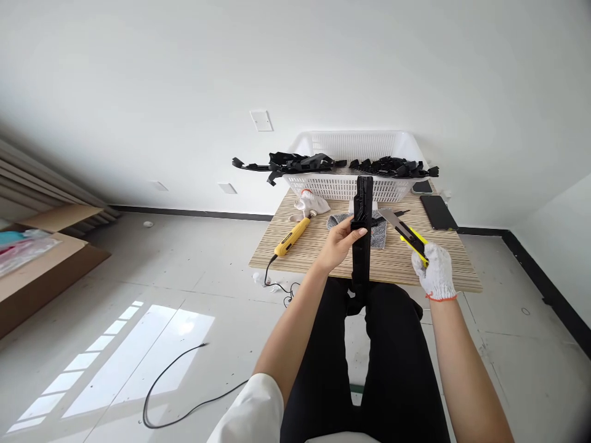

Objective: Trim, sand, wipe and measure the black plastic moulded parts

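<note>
My bare left hand point(341, 244) is closed around a long black plastic part point(362, 258), held upright over the table's front edge and reaching down to my knees. In my right hand point(434, 269), which wears a white knit glove with an orange cuff, is a yellow and black utility knife point(412, 240). Its blade is out and points up and left toward the black part, with a small gap between them. Behind the black part lies a grey cloth point(379, 237) on the wood-patterned table point(318, 252).
A white plastic basket point(355, 186) at the back holds several black plastic parts point(300, 163) that overhang its rim. On the table are a yellow corded tool point(293, 237), a white glove point(314, 203) and a black phone point(438, 212). A black cable point(173, 426) lies on the floor.
</note>
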The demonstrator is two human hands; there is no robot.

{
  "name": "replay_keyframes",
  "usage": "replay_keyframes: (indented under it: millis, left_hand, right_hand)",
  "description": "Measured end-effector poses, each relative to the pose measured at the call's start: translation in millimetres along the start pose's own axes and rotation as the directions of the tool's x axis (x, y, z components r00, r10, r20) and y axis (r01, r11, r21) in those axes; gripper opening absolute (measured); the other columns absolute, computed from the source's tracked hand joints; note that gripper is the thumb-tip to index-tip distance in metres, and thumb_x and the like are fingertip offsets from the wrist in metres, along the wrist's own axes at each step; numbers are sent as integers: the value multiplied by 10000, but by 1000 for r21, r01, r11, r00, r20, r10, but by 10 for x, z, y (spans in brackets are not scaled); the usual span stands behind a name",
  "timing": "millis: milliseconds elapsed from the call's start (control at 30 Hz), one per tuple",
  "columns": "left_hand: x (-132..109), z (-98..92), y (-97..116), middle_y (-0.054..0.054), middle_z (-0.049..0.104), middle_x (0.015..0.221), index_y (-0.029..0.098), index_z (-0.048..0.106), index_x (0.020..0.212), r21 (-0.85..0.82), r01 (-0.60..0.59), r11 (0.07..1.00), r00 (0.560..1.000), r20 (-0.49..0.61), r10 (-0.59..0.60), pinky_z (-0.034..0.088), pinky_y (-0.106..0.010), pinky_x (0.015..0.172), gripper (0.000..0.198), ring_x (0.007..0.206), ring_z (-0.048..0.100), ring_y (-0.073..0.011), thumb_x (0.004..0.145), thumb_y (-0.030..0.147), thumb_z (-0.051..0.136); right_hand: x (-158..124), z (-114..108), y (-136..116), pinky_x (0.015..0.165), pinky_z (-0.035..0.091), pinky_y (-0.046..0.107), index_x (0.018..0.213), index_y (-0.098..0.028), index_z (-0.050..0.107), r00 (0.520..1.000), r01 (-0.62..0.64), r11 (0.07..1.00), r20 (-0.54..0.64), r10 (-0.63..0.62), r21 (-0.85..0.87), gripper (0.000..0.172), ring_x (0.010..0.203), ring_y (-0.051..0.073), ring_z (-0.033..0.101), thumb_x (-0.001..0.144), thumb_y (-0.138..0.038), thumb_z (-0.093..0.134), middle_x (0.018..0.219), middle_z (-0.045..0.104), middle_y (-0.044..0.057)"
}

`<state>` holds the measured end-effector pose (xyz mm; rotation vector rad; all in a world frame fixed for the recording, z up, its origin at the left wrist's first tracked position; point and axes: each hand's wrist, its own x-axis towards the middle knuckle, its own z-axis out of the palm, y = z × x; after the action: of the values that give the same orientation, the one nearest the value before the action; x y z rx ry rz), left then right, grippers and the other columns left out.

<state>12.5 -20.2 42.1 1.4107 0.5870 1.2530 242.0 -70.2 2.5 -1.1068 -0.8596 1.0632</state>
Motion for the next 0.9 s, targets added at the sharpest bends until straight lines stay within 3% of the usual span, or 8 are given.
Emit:
replay_keyframes:
  millis: [167,333,467,733,900]
  left_hand:
    - [6,25,3,-49,720,932,177,706,1004,-42,-7,999,998,69,10,525,-333,858,302,935,682,-211,842,431,728]
    - [88,28,79,-46,717,952,189,699,1018,-96,-57,994,996,66,64,532,-328,865,274,931,689,-197,873,421,697]
    - [117,38,110,-49,720,904,177,699,968,-114,-23,993,997,70,32,537,-322,838,293,916,696,-202,848,443,720]
    - [-8,-70,78,-68,749,903,162,732,1042,-116,48,992,996,-73,-56,544,-344,848,439,893,710,-214,785,518,754]
    - [-185,-226,59,-65,750,866,148,710,1047,-21,48,999,983,-177,-51,563,-344,800,485,843,712,-213,746,520,786]
  right_hand:
    - [11,-1,19,327,168,219,591,-230,432,1000,-5,1000,-15,6,17,334,339,71,290,754,-430,644,417,382,-46]
    - [13,-21,38,322,177,213,568,-237,372,1000,6,999,-11,-5,46,381,338,69,303,750,-416,656,419,383,-46]
    - [11,-33,59,315,170,214,564,-237,375,999,37,998,1,-37,50,394,322,68,296,750,-443,655,406,389,-46]
    - [31,-240,35,332,242,209,612,-205,547,998,-11,1000,-56,11,-1,246,362,82,386,640,-350,745,434,438,-45]
    - [-38,-407,-33,356,268,235,615,-202,592,997,-73,995,13,73,-62,284,378,82,354,609,-393,802,442,426,-41]
